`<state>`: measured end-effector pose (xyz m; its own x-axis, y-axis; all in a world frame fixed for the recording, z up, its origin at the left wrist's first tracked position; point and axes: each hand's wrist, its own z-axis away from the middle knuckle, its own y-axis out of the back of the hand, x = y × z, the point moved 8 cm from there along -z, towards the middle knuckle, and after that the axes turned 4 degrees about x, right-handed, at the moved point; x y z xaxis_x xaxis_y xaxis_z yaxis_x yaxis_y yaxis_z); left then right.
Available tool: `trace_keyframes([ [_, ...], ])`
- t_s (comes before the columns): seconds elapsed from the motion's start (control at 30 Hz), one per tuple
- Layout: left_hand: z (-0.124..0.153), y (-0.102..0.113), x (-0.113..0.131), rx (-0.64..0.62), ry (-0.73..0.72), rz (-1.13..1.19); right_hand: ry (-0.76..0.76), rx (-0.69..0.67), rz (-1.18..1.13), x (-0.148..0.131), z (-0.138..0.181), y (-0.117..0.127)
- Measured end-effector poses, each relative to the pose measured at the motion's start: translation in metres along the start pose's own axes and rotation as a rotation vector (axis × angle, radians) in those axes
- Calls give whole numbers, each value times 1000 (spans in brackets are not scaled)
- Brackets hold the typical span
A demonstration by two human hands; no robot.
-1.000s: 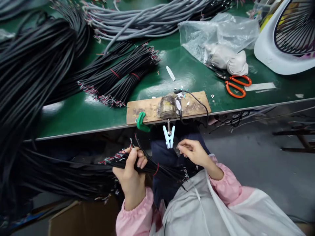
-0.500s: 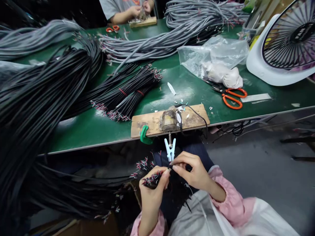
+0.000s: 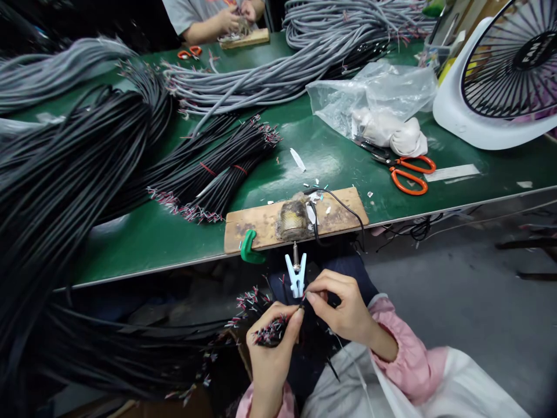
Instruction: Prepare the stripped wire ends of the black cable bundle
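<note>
My left hand (image 3: 270, 354) is closed around a bunch of black cables (image 3: 268, 334) with red and white wire ends. Its thumb and forefinger hold one black cable (image 3: 301, 303) upright, just below a light blue clothespin (image 3: 297, 276). At that cable's tip, the thumb and forefinger of my right hand (image 3: 342, 302) are pinched on its thin wires. The clothespin sits on a metal shaft (image 3: 295, 252) that sticks out of a small worn motor (image 3: 292, 219). A wooden board (image 3: 246, 223) carries the motor, and a green clamp (image 3: 251, 248) grips the board at the table edge.
On the green table (image 3: 174, 244) lie black cable bundles (image 3: 217, 165), grey cables (image 3: 243, 87), orange-handled scissors (image 3: 409, 174) and a plastic bag (image 3: 374, 87). A white fan (image 3: 470, 122) stands right. Across the table another person's hands (image 3: 237, 20) work. More black cables (image 3: 130, 342) hang at lower left.
The view has shifted slightly, so the table things sit a little further left. My right fingertips have moved slightly away from my left thumb, and the red wire at the cable tip shows more.
</note>
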<state>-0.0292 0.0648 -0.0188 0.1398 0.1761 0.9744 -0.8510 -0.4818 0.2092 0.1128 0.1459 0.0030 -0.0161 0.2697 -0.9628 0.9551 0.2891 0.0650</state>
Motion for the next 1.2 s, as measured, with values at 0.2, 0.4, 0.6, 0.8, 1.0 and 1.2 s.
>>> trace_keyframes([
  [0.2, 4, 3, -11, 73, 69, 88, -85, 6, -74, 17, 4, -3],
  [0.4, 1, 1, -11, 40, 82, 136, -113, 4, -201, 18, 3, -8],
  [0.6, -8, -5, -16, -75, 141, 219, -223, -142, -441, 26, 4, -23],
  [0.8, -8, -2, -4, -82, 44, 218, -553, -170, -759, 60, 0, -36],
  [1.0, -6, 9, 13, 34, -61, 220, -496, -230, -816, 47, -24, -52],
  [1.2, -16, 7, 19, 70, -71, 173, -525, -181, -836, 42, -33, -57],
])
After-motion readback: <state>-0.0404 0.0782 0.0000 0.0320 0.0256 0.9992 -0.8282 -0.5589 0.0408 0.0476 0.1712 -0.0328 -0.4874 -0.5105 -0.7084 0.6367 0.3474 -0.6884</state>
